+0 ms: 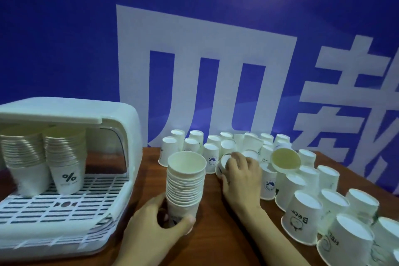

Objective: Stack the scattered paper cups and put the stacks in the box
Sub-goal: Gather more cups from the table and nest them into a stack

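Two hands work: left grip (159,220) clamps the ribbed paper stack (185,188), right grip (239,170) clasps a tapered cup (223,163).

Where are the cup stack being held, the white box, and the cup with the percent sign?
Held cup stack (185,181): head view, on its ringed rims.
White box (129,114): head view, on its rounded top corner.
Percent-sign cup (68,179): head view, on its printed side.

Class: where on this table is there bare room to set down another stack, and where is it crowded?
Bare wood shows between the box and the held stack, and between the left hand and right hand. The scattered cups crowd the right.
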Motion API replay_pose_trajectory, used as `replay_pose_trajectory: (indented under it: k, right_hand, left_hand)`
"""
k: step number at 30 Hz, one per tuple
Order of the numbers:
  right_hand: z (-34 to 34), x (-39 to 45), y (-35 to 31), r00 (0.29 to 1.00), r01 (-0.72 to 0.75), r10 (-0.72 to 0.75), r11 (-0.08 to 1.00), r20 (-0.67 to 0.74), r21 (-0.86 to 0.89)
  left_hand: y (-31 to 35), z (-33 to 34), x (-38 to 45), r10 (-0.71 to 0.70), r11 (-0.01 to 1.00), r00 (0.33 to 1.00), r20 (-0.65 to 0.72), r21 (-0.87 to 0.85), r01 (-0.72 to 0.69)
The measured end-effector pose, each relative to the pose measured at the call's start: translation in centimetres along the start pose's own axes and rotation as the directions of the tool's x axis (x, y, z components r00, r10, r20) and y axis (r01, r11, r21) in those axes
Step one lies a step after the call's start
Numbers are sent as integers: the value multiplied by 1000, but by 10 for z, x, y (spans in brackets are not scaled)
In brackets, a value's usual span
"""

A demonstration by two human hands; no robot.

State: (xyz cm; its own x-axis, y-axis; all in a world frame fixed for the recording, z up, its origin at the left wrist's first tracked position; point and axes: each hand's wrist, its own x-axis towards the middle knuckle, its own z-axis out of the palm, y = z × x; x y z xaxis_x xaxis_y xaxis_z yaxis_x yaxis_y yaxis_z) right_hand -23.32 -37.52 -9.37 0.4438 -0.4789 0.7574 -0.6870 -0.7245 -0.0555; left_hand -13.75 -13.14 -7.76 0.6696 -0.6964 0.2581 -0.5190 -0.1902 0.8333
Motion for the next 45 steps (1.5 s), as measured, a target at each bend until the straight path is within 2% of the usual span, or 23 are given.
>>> replay_pose_trajectory:
  k: [6,9,12,15,17,20,21,25,28,32,36,39,40,42,43,44,45]
  right_hand:
    - [-16,3,4,995,-60,50,991,87,120]
    - [-26,2,0,991,-134,130,960,34,246]
    - [-40,6,-15,969,-200,246,841,-26,503]
    - [-53,10,-37,959,-160,280,660,-44,734]
    - [-57,9,-52,959,-144,281,588,-35,796]
    - [-60,6,-63,958,-105,277,579,-75,809]
    - [-61,5,-63,952,-128,302,528,-45,840]
    - [-72,12,-64,884,-224,445,131,145,966]
    - [-83,17,-69,888,-235,406,-4,216,972]
    - [-93,17,-80,921,-236,318,-8,226,972]
    - [-106,18,-85,951,-140,284,34,125,990]
    - [-112,16,-93,972,-155,187,41,145,987]
    - [-111,14,-97,978,-164,142,75,152,984]
    - [-109,11,-102,984,-174,78,210,161,962]
    - [-108,10,-103,984,-175,66,235,164,956]
    - [-109,10,-103,986,-162,65,202,151,966]
    - [-110,10,-103,987,-145,91,109,136,983]
  left_hand:
    - [-11,7,1,27,999,1000,1,-41,-27]
    - [-14,10,0,34,999,999,-15,-22,-35]
    - [-16,10,1,36,999,999,-31,-1,-36]
    - [-18,9,4,46,999,999,-27,11,-45]
    - [-20,9,5,48,999,999,-24,15,-48]
    - [-22,8,5,34,999,999,-14,-7,-34]
    - [-21,7,5,28,999,1000,-12,-15,-28]
    - [-21,7,5,27,1000,1000,-10,-7,-27]
    - [-22,8,7,35,999,999,-10,-4,-35]
    - [-22,9,7,61,998,998,-28,-27,-62]
    - [-20,9,6,90,996,996,5,-22,-90]
    - [-19,10,6,118,993,993,8,7,-118]
    - [-20,10,6,116,993,993,14,-13,-116]
    - [-21,10,6,94,995,995,18,-41,-93]
    - [-22,10,5,77,996,997,8,-41,-76]
    - [-22,10,5,65,997,998,-3,-43,-65]
    - [-21,10,5,64,997,998,-10,-51,-65]
